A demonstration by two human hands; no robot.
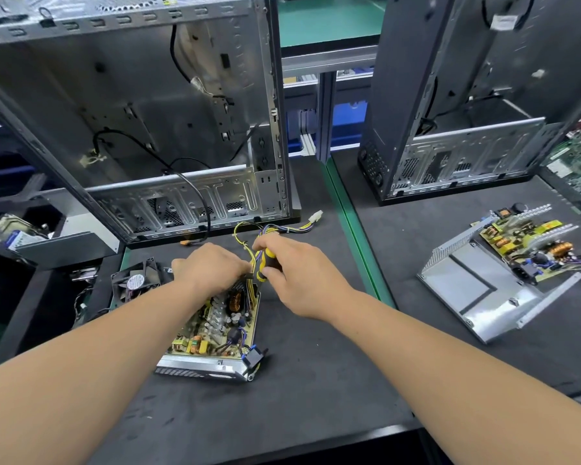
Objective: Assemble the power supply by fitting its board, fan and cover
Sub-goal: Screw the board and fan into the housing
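A power supply board [215,327] with coils and heat sinks sits in its open metal base [195,365] on the dark mat, right in front of me. My left hand [208,268] presses on the far end of the board, fingers curled over the wire bundle there. My right hand [282,263] grips a yellow-and-black screwdriver [265,263], its handle upright beside the left hand; the tip is hidden. Yellow and purple wires [275,228] run back to a white connector [316,216]. A black fan [136,280] lies just left of the board.
An open computer case [131,129] stands behind the work, a second case [467,112] at the back right. Another opened power supply, board [524,239] and metal cover [477,290], lies on the right mat. A green strip [353,236] divides the mats.
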